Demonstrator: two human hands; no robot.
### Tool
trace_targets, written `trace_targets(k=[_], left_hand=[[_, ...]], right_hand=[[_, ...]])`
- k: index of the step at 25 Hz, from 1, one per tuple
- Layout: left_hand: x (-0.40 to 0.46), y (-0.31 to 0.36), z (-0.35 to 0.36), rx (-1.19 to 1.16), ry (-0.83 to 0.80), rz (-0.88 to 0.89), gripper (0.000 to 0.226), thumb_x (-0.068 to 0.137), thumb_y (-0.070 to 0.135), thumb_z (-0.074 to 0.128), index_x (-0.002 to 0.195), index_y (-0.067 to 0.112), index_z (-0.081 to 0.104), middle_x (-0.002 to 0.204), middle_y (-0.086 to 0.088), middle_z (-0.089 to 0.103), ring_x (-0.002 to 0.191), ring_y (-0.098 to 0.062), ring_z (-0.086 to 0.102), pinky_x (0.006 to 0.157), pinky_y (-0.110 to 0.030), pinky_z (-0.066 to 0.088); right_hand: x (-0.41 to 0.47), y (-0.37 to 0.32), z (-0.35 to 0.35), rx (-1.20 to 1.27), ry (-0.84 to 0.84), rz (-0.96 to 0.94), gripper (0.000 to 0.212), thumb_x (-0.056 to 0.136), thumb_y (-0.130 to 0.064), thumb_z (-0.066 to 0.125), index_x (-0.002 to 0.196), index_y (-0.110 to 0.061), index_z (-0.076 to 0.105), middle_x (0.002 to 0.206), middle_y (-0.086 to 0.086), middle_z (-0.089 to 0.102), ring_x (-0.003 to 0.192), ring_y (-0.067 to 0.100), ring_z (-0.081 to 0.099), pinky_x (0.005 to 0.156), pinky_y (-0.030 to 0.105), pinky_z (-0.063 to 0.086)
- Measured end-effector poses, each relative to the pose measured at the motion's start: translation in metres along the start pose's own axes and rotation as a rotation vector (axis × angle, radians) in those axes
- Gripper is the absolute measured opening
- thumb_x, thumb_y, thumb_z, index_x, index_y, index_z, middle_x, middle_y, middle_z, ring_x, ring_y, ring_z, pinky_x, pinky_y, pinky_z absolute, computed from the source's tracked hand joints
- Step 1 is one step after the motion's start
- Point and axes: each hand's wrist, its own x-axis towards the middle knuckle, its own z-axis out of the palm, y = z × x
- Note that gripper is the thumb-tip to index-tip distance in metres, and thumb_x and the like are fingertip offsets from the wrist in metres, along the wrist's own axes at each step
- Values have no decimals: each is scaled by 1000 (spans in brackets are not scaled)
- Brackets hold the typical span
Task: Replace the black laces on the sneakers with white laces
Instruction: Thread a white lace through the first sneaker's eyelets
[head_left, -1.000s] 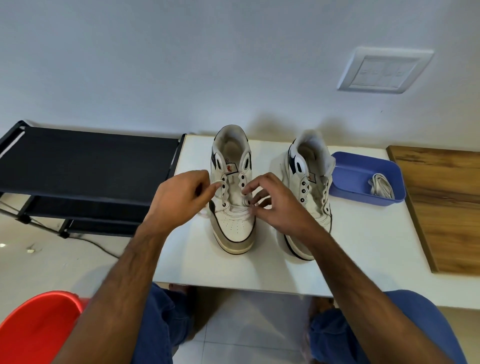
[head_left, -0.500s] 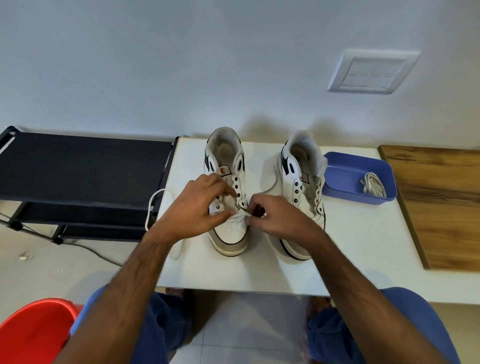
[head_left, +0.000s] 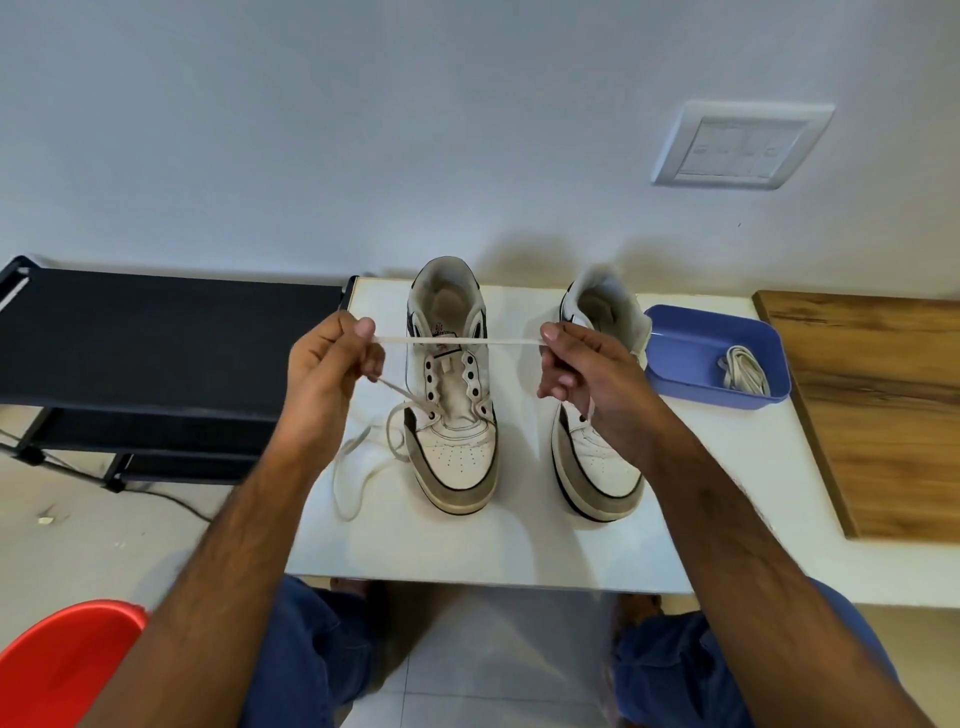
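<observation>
Two white sneakers with grey toe caps stand side by side on the small white table (head_left: 519, 545), toes toward me. The left sneaker (head_left: 453, 415) has a white lace (head_left: 457, 341) running through its lowest eyelets. I hold a stretch of that lace taut above the shoe: my left hand (head_left: 327, 374) pinches one end, my right hand (head_left: 587, 374) pinches the other. The loose rest of the lace loops on the table to the left of the shoe. The right sneaker (head_left: 597, 467) has bare eyelets and is partly hidden by my right hand.
A blue tray (head_left: 685, 364) at the right of the sneakers holds a bundled white lace (head_left: 743, 371). A wooden board (head_left: 883, 410) lies further right. A black rack (head_left: 156, 343) stands to the left, a red tub (head_left: 57, 665) at the lower left.
Both hands have risen from the left sneaker's lower eyelets and moved apart, pulling the white lace taut between them above the shoe.
</observation>
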Motion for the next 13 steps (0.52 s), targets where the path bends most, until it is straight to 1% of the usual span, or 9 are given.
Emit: trace_targets(k=[2,4,5,6,8,9,11,12,13], left_hand=[[1,2,-2,1,68,-26,40,101,24,57,67,11,39,62,2,34,56,-10,40,62,-26,38],[2,0,-4,153,154,-39,43,104,24,54,69,4,40,64,-4,35,57,-11,38,58,-27,36],[2,-3,-6,304,172,-43,42,105,25,54,72,1,45,66,-8,41,59,-12,39,59,-29,36],[3,-6,-8,483,163,-63,35,104,27,55,77,4,52,70,-9,50,61,-13,42,60,-30,38],[3,-13,-11,763,131,-118,16,102,29,59,91,17,62,88,-1,63,69,-12,53,68,-33,48],[2,-14,-12,862,107,-110,8,101,30,60,99,22,63,99,5,63,79,-12,57,76,-36,52],[-1,-11,-8,1020,57,66,13,99,29,62,113,27,63,119,9,57,100,-13,55,92,-39,46],[-2,-8,-4,1030,4,209,20,98,28,63,118,28,63,124,10,54,110,-11,51,96,-36,39],[-3,-2,3,973,-84,336,25,96,26,64,121,26,63,126,12,54,116,-9,47,98,-32,34]], right_hand=[[1,3,-1,-39,-12,0,29,104,-23,53,83,-7,65,58,-1,40,55,12,41,68,29,47],[2,7,-2,-74,-51,-10,26,105,-15,51,95,-8,73,64,0,47,58,12,42,63,25,44],[2,8,-3,-87,-76,-15,27,105,-9,49,103,-10,75,71,2,55,61,12,44,62,23,43],[2,8,-5,-106,-101,-17,30,104,-2,47,112,-11,74,79,4,64,66,12,48,62,22,42],[2,9,-9,-170,-136,-27,35,102,6,46,123,-7,70,98,7,75,77,13,58,66,21,47],[2,9,-10,-201,-136,-37,33,101,8,48,124,-5,69,103,10,76,81,15,64,68,22,51],[2,9,-6,-212,-102,-46,24,97,9,56,116,2,69,99,15,77,83,21,72,71,26,57],[2,10,-1,-197,-83,-47,19,95,10,59,110,6,69,94,18,77,79,22,73,70,27,59],[3,11,5,-188,-69,-53,15,92,10,63,105,7,69,89,19,75,75,22,73,68,28,59]])
